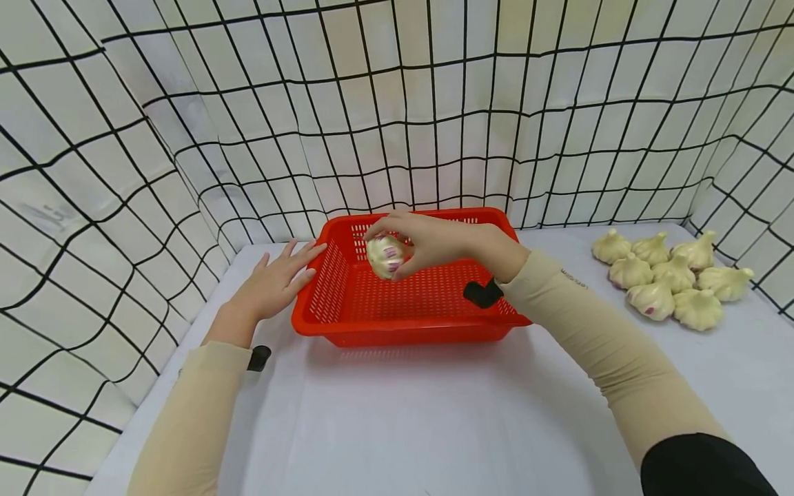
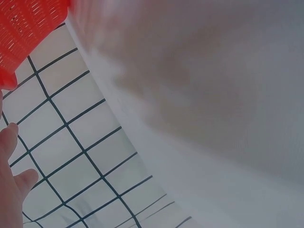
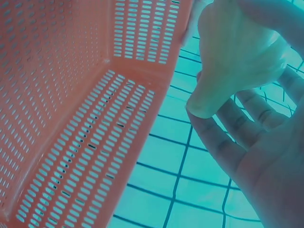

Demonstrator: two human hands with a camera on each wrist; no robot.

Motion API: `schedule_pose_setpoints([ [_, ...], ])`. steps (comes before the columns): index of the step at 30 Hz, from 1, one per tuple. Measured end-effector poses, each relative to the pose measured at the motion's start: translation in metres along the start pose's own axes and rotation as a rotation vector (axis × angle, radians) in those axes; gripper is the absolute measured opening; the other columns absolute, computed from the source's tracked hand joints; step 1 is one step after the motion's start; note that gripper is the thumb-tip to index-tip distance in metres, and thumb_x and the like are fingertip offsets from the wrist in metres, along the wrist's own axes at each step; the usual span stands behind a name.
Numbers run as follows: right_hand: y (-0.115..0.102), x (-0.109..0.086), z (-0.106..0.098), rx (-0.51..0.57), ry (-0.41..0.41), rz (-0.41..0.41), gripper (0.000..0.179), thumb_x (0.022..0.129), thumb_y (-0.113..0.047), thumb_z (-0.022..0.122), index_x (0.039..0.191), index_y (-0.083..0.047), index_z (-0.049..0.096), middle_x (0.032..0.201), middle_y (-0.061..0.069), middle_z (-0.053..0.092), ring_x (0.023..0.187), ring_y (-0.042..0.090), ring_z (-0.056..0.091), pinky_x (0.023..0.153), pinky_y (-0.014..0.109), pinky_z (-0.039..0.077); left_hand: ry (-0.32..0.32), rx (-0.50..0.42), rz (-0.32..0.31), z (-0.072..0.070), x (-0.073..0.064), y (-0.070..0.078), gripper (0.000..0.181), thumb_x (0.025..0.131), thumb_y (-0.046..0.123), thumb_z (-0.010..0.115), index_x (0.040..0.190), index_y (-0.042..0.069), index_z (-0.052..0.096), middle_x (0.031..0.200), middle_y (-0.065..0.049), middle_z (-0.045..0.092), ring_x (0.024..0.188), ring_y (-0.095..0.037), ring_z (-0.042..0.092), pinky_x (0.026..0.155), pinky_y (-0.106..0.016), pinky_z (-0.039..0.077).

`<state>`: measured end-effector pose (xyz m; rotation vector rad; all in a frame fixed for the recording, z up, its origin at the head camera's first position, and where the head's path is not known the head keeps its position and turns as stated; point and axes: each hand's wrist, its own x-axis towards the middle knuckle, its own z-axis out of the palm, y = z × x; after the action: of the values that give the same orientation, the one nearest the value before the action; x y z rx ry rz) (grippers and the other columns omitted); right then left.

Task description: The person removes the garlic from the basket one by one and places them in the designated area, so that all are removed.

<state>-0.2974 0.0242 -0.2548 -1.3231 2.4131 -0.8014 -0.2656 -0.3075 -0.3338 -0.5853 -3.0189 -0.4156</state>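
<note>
A garlic bulb (image 1: 386,257), cream with purple streaks, is held in my right hand (image 1: 428,241) above the red plastic basket (image 1: 409,329). In the right wrist view the bulb (image 3: 232,57) sits between the thumb and the fingers, stem end showing. My left hand (image 1: 273,282) has its fingers spread, their tips on the basket's left rim. The left wrist view catches only part of that hand (image 2: 12,166) and a corner of the basket (image 2: 28,28). No garlic shows on the visible basket floor.
Several more garlic bulbs (image 1: 673,275) lie grouped at the right on the white table (image 1: 422,427). White walls with a black wire grid (image 1: 434,124) close in the back and both sides, the back one right behind the basket.
</note>
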Motion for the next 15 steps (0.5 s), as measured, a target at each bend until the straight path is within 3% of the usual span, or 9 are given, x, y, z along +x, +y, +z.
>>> schedule_pose_setpoints([
  [15,0.007,-0.038,-0.011,0.031,0.111,-0.014,0.064,0.087,-0.017,0.084,0.143,-0.021,0.054,0.135,0.003,0.046,0.124,0.020,0.046,0.088,0.030,0.058,-0.015,0.006,0.001,-0.002,0.000,0.001,0.065,0.109,0.053,0.031,0.165,0.021,0.023,0.171,-0.009,0.015,0.155,-0.042,0.003,0.116,-0.072,-0.005],
])
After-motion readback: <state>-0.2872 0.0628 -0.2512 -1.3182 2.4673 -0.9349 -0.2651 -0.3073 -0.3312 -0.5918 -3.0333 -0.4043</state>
